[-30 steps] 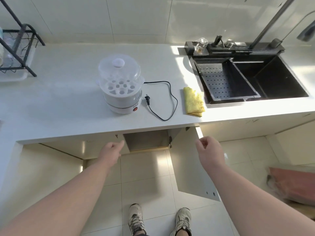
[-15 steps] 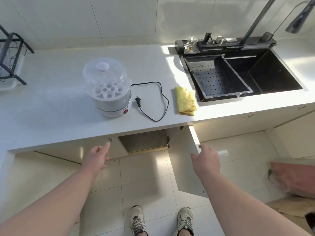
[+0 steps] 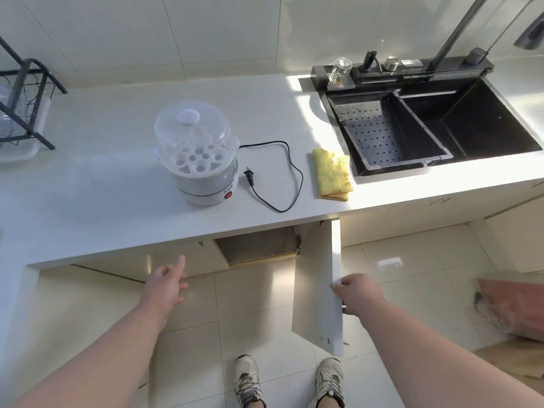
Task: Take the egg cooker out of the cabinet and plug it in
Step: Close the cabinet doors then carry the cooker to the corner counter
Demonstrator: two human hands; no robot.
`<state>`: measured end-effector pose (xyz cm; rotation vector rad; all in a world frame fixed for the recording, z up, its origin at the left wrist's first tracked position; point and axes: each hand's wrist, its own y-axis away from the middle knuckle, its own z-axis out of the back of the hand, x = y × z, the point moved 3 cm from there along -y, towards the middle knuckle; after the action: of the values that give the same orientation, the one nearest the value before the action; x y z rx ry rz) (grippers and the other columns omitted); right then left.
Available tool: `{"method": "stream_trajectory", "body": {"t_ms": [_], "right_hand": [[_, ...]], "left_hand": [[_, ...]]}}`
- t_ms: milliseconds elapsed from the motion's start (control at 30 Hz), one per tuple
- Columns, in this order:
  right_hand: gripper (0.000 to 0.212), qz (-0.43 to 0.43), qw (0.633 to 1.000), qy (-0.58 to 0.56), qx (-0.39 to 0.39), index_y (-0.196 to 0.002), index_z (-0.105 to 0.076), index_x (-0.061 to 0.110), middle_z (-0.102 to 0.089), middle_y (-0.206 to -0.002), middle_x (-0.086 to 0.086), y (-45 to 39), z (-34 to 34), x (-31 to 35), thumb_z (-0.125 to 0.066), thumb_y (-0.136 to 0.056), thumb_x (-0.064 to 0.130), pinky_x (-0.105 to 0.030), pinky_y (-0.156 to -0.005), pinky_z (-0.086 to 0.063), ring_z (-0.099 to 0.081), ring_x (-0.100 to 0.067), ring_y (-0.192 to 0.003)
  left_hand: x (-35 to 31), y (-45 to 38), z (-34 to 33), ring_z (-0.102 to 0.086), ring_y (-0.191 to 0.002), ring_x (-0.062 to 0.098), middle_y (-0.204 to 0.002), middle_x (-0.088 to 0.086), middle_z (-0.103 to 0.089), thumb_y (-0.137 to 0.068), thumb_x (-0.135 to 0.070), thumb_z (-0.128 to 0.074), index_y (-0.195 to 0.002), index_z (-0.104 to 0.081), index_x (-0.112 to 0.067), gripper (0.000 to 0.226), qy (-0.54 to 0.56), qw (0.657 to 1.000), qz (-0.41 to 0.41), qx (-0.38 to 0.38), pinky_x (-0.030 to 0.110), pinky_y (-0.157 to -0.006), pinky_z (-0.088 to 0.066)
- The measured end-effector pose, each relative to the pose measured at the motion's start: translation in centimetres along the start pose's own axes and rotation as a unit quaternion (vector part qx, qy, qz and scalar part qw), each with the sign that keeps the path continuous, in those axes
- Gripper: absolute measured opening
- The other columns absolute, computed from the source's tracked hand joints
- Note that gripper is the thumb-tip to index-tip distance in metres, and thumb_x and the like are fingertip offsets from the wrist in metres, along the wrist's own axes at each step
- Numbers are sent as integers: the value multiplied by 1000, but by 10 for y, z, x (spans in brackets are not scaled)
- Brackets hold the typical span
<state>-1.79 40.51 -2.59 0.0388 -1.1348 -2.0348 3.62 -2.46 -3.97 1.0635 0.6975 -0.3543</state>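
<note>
An egg cooker (image 3: 196, 154) stands on the counter (image 3: 88, 178) at twelve o'clock, cord (image 3: 282, 175) loose beside it, likely light with a fragile lid, best lifted by its base, while the left hand (image 3: 166, 285) hovers with fingers apart and the right hand (image 3: 357, 294) grips the cabinet door (image 3: 316, 278).

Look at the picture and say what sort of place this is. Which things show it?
Most likely a home kitchen: a black sink with a perforated drainer tray is set into a white countertop, a white egg cooker with a clear domed lid stands on it, and cabinets run beneath.
</note>
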Motion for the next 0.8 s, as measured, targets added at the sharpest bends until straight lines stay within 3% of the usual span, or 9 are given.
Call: {"method": "stream_trajectory", "body": {"t_ms": [33, 100, 233, 333, 500, 667, 800], "right_hand": [[12, -5, 998, -55, 18, -94, -77, 10, -79, -93, -11, 3, -12, 5, -76, -96, 22, -44, -76, -68, -80, -31, -82], [22, -12, 991, -134, 28, -109, -75, 4, -79, -101, -13, 6, -36, 19, -80, -94, 19, -46, -74, -69, -81, -29, -79], [29, -31, 965, -259, 28, -109, -66, 7, -76, -93, -10, 8, -87, 64, -83, -92, 24, -46, -71, -70, -82, -26, -67], [34, -43, 945, -322, 38, -111, -68, 3, -75, -94, -11, 2, -114, 98, -81, -94, 30, -43, -66, -70, -81, -23, -63], [36, -49, 903, -425, 50, -109, -61, 7, -73, -104, -13, -7, -134, 137, -82, -93, 32, -37, -56, -66, -81, -31, -80], [41, -56, 881, -464, 74, -114, -60, 5, -75, -106, -12, -12, -139, 158, -85, -91, 29, -40, -59, -67, -79, -32, -88], [30, -64, 885, -454, 85, -109, -62, 5, -77, -103, -15, -12, -138, 166, -80, -95, 25, -44, -64, -67, -79, -33, -87]], "left_hand": [[-1, 0, 0, -70, -106, 22, -119, 5, -69, -102, -57, -59, -113, -62, -21, 38, 2, 1000, -1, -1, 56, -99, -57], [-2, 0, 1, -70, -105, 23, -119, 6, -70, -102, -56, -60, -107, -62, -22, 34, 9, 1000, 4, -10, 55, -98, -58], [-5, 0, 3, -71, -103, 23, -118, 6, -71, -102, -55, -61, -101, -61, -25, 30, 42, 998, 22, -33, 55, -98, -58], [-3, 0, 7, -72, -104, 22, -116, 4, -73, -101, -59, -61, -105, -62, -25, 35, 68, 996, 38, -45, 50, -91, -61], [9, -2, 14, -74, -103, 22, -117, 4, -73, -99, -61, -61, -115, -67, -17, 47, 103, 990, 62, -71, 46, -83, -62], [18, 1, 16, -74, -103, 22, -118, 2, -74, -99, -61, -62, -117, -67, -16, 48, 124, 986, 81, -70, 44, -81, -61], [17, 5, 14, -75, -102, 21, -117, 2, -74, -99, -61, -62, -118, -67, -17, 48, 130, 985, 87, -67, 44, -82, -63]]}}
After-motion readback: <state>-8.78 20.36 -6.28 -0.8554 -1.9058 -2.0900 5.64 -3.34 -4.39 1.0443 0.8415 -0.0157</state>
